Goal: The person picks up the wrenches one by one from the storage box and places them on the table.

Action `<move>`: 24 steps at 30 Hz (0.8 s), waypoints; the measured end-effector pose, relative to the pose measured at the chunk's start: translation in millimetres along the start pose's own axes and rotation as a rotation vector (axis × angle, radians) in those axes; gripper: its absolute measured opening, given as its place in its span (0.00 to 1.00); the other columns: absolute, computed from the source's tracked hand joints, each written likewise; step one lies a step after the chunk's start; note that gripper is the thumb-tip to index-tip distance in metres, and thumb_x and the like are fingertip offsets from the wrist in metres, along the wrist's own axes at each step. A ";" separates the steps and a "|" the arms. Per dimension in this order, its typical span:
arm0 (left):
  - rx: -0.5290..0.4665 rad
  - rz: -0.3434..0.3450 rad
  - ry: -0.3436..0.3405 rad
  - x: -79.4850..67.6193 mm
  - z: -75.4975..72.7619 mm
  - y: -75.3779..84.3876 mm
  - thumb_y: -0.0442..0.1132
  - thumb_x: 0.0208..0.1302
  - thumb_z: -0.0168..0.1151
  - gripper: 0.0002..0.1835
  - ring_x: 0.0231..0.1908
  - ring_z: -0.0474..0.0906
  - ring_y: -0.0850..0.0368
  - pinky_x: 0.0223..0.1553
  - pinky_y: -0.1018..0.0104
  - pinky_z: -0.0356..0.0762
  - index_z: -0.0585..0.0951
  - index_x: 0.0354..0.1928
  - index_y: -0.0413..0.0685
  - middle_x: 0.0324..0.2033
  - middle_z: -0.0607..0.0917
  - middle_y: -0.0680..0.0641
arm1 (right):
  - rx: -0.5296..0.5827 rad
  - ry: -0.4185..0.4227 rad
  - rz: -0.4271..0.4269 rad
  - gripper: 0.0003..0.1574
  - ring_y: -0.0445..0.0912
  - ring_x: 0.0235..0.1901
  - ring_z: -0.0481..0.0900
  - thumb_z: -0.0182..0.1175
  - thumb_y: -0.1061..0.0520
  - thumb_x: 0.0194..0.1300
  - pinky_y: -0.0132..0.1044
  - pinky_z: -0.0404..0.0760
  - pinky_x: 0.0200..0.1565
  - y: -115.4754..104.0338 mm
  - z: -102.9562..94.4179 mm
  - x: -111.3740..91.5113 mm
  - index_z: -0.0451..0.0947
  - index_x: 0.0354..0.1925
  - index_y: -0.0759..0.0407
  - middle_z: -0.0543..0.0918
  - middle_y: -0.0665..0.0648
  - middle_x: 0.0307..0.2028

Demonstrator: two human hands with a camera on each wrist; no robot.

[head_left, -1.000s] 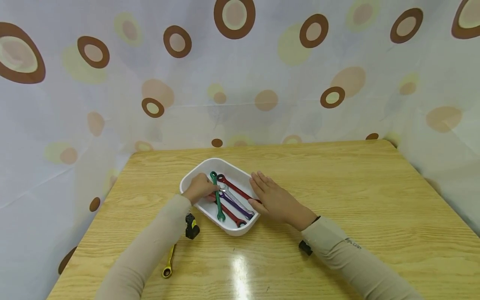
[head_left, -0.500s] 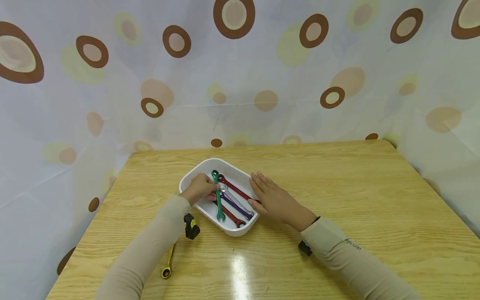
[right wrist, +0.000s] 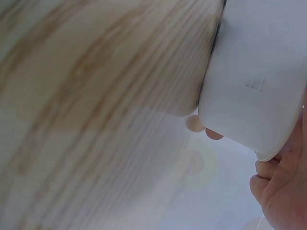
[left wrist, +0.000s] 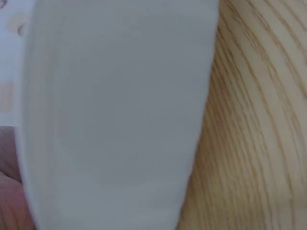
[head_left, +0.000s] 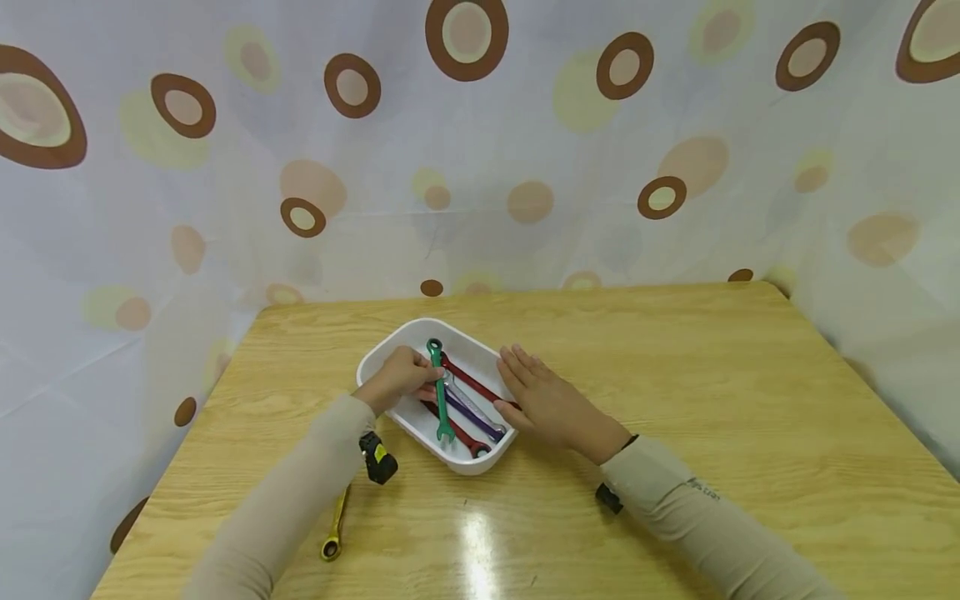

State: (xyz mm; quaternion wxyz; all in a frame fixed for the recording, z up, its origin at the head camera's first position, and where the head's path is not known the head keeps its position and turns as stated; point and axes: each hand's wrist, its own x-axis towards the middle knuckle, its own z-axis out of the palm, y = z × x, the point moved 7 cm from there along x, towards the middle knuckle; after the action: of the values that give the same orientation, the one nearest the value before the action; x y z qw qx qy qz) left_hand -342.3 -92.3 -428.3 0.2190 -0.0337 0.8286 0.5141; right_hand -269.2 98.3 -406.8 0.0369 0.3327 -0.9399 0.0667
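In the head view my left hand (head_left: 402, 375) reaches over the left rim of a white plastic box (head_left: 397, 332). Its thumb and fingers pinch a green ratchet wrench (head_left: 441, 404) near the middle. Below it in the box lie two red wrenches (head_left: 476, 384), a silver wrench (head_left: 467, 400) and a purple wrench (head_left: 467, 410). My right hand (head_left: 551, 404) lies with straight fingers against the box's right rim. The box's outer wall (left wrist: 115, 115) covers most of the left wrist view. In the right wrist view, fingers (right wrist: 266, 184) show at the rim.
A yellow ratchet wrench (head_left: 332, 537) lies on the wooden table (head_left: 675, 358) near the left forearm, partly hidden by the sleeve. A patterned curtain (head_left: 495, 167) hangs behind the table and along both sides.
The green wrench has risen slightly and shifted a little right with my left hand. My right hand stays at the rim.
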 end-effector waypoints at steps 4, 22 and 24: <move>-0.022 0.040 -0.013 -7.5 -3.7 9.6 0.34 0.67 0.59 0.08 0.20 0.79 0.61 0.31 0.69 0.84 0.75 0.37 0.32 0.24 0.77 0.46 | 0.004 -0.006 0.010 0.42 0.59 0.73 0.43 0.42 0.42 0.75 0.51 0.50 0.71 -0.3 -1.7 -1.2 0.48 0.71 0.71 0.49 0.68 0.73; -0.025 0.141 -0.023 -54.2 -50.7 17.4 0.35 0.70 0.54 0.13 0.27 0.78 0.61 0.34 0.69 0.84 0.73 0.47 0.28 0.29 0.78 0.47 | 0.005 0.013 0.008 0.42 0.59 0.73 0.45 0.41 0.42 0.75 0.50 0.50 0.72 2.5 -4.0 -1.7 0.50 0.71 0.72 0.50 0.68 0.72; -0.010 0.152 -0.030 -59.0 -55.5 14.0 0.35 0.70 0.55 0.14 0.27 0.78 0.61 0.35 0.68 0.84 0.73 0.47 0.28 0.29 0.79 0.47 | 0.006 0.012 0.008 0.42 0.59 0.73 0.45 0.41 0.42 0.75 0.50 0.50 0.72 2.1 -4.3 -1.6 0.50 0.71 0.72 0.50 0.68 0.72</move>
State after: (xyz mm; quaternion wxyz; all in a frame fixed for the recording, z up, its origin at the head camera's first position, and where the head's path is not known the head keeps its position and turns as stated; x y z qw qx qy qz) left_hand -311.2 -143.9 -372.3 0.1916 0.0356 0.8230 0.5336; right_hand -269.3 101.6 -402.9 0.0414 0.3286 -0.9408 0.0718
